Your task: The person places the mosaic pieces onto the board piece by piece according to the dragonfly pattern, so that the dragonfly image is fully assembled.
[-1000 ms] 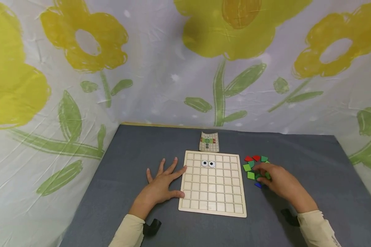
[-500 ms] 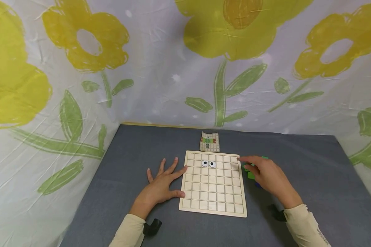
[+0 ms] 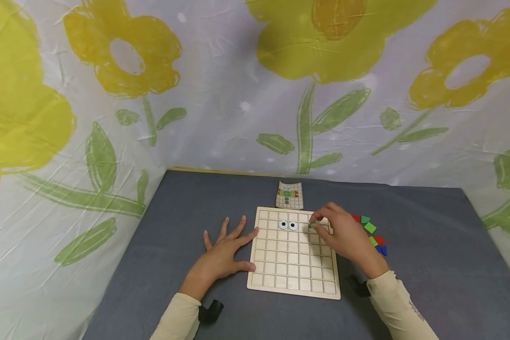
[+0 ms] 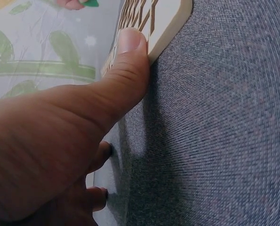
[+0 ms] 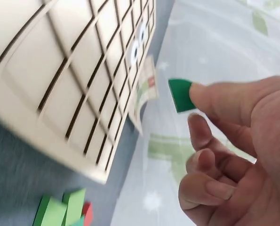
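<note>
A pale wooden grid board (image 3: 293, 264) lies on the dark table, with two round eye pieces (image 3: 288, 225) in its upper part. My left hand (image 3: 218, 257) rests spread at the board's left edge, thumb (image 4: 130, 61) touching the rim in the left wrist view. Over the board's upper right, my right hand (image 3: 344, 233) pinches a dark green piece (image 5: 180, 95) with one curved side, held above the surface. The right wrist view shows that piece between thumb and finger, the other fingers curled below.
Several red, green and blue pieces (image 3: 370, 227) lie on the table right of the board. A small picture card (image 3: 289, 196) stands tilted behind the board's far edge. Flower-printed cloth (image 3: 221, 94) hangs behind the table.
My right hand has moved left from the loose pieces to above the board, carrying the green piece. My left hand has stayed at the board's edge.
</note>
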### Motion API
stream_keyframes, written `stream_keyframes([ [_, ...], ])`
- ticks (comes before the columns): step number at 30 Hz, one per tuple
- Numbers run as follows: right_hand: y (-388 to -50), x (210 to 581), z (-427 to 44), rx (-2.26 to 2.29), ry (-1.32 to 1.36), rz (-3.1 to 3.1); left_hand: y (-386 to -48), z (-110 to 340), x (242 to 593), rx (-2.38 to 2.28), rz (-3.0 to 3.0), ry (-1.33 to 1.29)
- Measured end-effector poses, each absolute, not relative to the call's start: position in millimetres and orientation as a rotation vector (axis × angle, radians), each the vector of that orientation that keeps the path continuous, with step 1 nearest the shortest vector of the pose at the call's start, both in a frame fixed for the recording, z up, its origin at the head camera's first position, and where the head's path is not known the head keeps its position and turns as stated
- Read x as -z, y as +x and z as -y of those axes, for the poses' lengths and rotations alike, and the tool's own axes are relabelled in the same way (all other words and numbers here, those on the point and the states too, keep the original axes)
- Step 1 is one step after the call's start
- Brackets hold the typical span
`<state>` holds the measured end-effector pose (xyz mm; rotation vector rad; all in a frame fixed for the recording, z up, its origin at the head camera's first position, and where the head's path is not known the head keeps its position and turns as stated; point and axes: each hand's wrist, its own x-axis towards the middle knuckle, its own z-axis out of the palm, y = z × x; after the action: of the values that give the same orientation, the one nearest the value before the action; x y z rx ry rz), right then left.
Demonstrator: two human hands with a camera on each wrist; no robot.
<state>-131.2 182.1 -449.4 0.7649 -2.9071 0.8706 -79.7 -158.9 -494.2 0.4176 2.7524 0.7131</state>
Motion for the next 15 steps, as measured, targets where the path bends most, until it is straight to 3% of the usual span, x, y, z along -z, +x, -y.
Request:
stream_keyframes([
  [15,-135.6,460.0,-137.7,-0.914,0.852,2.952,-80.2,159.5,494.2,-0.711,-2.74,0.418],
])
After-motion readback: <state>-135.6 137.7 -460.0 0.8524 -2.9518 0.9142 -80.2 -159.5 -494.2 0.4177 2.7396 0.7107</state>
